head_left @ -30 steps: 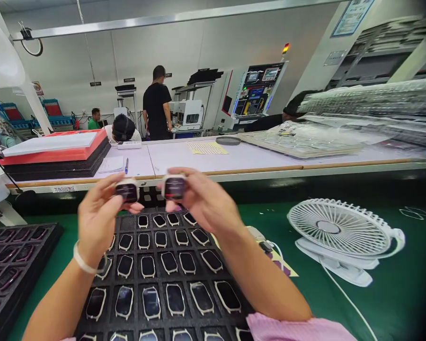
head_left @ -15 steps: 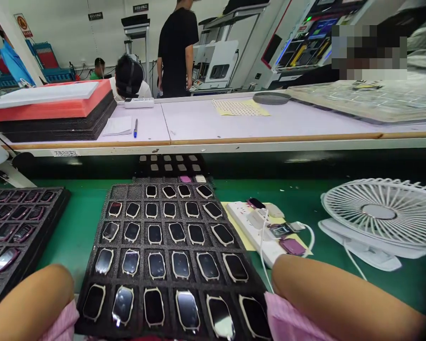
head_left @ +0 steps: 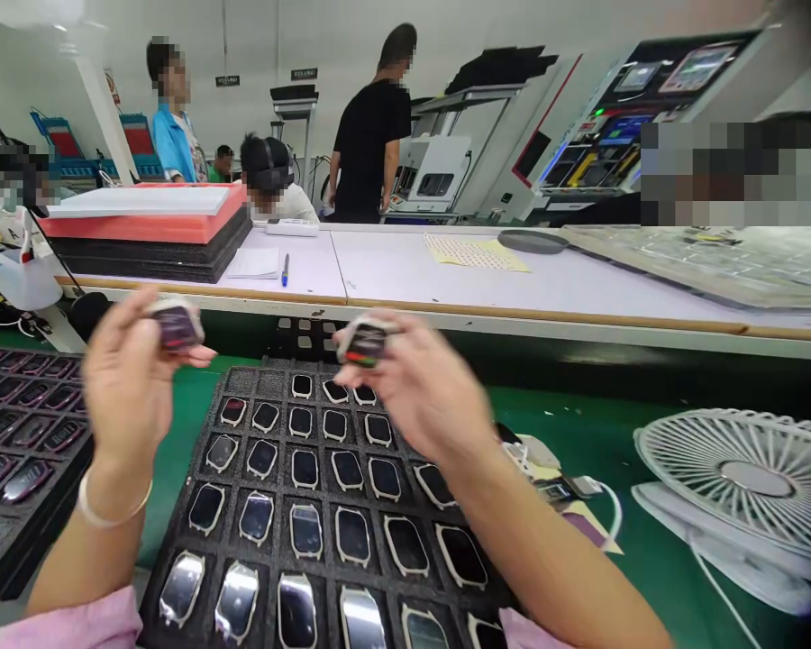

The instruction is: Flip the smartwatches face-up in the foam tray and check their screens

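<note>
My left hand is raised at the left, its fingers closed on a strapless smartwatch with a pale frame and a dark screen. In my right hand is a second smartwatch, pinched at its edges, with some colour lit on its screen. Both are held above a black foam tray, apart from each other. Rows of similar pale-framed watches lie face up in the tray, and two cells at its far left corner hold none. My right hand and forearm hide part of the tray's right side.
At the left is another foam tray of purple-framed watches. A white fan stands right, near a white cable. Beyond runs a raised shelf with stacked foam sheets. Several people are behind it.
Only my forearms showed before; both hands have now come up into view, each holding a smartwatch. The view has tilted upward and turned slightly left.
</note>
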`<action>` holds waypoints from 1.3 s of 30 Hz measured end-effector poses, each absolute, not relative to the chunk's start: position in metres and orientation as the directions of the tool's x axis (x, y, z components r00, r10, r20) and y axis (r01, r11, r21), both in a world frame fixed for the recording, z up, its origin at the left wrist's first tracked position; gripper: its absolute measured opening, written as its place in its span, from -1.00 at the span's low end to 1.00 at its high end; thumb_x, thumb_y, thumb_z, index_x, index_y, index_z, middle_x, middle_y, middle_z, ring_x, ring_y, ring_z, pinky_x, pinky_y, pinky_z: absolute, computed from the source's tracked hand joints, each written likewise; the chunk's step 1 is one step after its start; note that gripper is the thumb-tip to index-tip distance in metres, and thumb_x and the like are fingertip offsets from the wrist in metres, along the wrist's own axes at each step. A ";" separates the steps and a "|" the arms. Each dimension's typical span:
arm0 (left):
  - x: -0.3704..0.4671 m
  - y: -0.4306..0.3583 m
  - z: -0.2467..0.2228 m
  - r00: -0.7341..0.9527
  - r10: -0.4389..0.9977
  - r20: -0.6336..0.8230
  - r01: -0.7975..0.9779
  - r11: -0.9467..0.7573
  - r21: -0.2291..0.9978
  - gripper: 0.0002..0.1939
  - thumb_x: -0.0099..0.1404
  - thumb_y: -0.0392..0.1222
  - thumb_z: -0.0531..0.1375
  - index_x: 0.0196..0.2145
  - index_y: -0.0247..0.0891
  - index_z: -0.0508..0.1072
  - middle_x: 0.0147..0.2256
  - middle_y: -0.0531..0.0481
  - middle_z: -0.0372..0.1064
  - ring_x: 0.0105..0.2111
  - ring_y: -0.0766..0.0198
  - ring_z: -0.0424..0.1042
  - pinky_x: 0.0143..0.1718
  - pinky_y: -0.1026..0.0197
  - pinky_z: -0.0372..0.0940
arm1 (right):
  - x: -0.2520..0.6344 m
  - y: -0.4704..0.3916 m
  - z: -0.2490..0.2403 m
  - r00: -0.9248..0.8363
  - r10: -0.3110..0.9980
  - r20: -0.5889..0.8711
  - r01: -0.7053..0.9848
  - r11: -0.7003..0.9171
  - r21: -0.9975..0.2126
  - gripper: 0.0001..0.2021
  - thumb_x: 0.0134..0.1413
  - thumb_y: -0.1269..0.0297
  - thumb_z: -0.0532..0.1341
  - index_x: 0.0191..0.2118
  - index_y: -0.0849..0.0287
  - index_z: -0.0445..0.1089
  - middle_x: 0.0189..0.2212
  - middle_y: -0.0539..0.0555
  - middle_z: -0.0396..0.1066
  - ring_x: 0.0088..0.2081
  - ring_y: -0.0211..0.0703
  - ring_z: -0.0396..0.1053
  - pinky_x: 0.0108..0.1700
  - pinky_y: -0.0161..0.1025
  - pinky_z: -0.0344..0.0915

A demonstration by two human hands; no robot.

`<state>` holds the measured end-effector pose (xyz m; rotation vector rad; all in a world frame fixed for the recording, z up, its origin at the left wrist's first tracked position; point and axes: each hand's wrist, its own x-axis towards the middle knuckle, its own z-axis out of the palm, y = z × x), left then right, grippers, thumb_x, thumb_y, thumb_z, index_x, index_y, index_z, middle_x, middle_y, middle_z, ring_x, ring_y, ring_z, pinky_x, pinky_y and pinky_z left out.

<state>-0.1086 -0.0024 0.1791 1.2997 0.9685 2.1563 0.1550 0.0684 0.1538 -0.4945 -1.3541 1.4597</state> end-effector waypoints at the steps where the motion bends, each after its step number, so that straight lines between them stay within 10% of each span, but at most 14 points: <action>1: -0.107 0.010 0.171 -0.443 0.728 0.523 -0.024 -0.593 0.805 -0.64 0.22 -0.07 0.34 -0.05 -0.21 0.49 -0.29 0.01 0.50 -0.46 0.34 0.49 -0.52 0.32 0.42 | 0.140 0.075 0.147 -0.395 0.876 0.276 -0.393 0.111 -0.913 -0.68 0.11 0.05 0.35 -0.08 0.03 0.36 -0.23 0.09 0.52 -0.42 -0.16 0.47 -0.44 -0.20 0.41; 5: -0.110 0.052 0.120 -0.279 0.935 0.221 0.039 -0.219 0.975 -0.49 0.09 -0.03 0.37 -0.05 -0.32 0.45 -0.46 0.05 0.45 -0.64 0.40 0.37 -0.61 0.35 0.31 | 0.092 0.101 0.109 -0.524 0.852 0.010 -0.246 -0.140 -0.959 -0.62 -0.05 0.18 0.42 -0.17 0.13 0.29 -0.39 -0.02 0.51 -0.60 -0.34 0.36 -0.57 -0.39 0.23; 11: -0.128 0.074 0.064 -0.087 0.990 0.112 0.238 -0.088 0.967 -0.31 0.11 -0.20 0.26 0.20 -0.34 0.25 -0.22 -0.10 0.48 -0.46 0.31 0.47 -0.39 0.21 0.42 | 0.072 0.125 0.078 -0.595 0.792 -0.133 -0.087 -0.228 -0.970 -0.69 0.02 0.40 0.26 -0.09 0.16 0.26 -0.33 0.04 0.50 -0.47 -0.26 0.51 -0.42 -0.34 0.40; 20: -0.165 0.096 0.037 0.026 0.993 0.117 0.675 -0.104 0.730 -0.35 0.15 -0.14 0.29 0.20 -0.29 0.38 -0.18 -0.19 0.48 -0.03 -0.08 0.33 0.05 -0.06 0.23 | 0.056 0.144 0.063 -0.671 0.739 -0.058 0.197 0.102 -0.975 -0.42 0.00 0.52 0.20 0.17 0.18 0.14 -0.34 -0.01 0.38 -0.31 -0.14 0.50 -0.19 -0.11 0.45; 32: -0.152 0.105 0.060 0.101 0.989 0.106 0.903 -0.136 0.408 -0.33 0.25 0.15 0.21 0.23 -0.19 0.36 0.03 -0.24 0.31 0.05 -0.13 0.22 0.10 -0.06 0.13 | 0.070 0.157 0.080 -0.589 0.807 0.041 0.732 0.555 -0.394 -0.36 0.12 0.12 0.33 0.29 0.13 0.24 0.26 0.30 0.07 0.24 0.25 0.06 0.16 0.06 0.08; 39: -0.059 0.127 0.077 0.165 0.982 0.097 0.919 -0.188 0.347 -0.68 0.33 -0.02 0.18 -0.22 -0.29 0.62 -0.15 -0.28 0.46 -0.02 -0.10 0.31 0.06 -0.03 0.15 | 0.127 0.158 0.092 -0.411 0.912 0.012 0.897 0.407 -0.171 -0.74 0.27 0.18 0.21 -0.15 0.28 0.55 -0.05 0.41 0.40 0.10 0.37 0.23 0.12 0.24 -0.02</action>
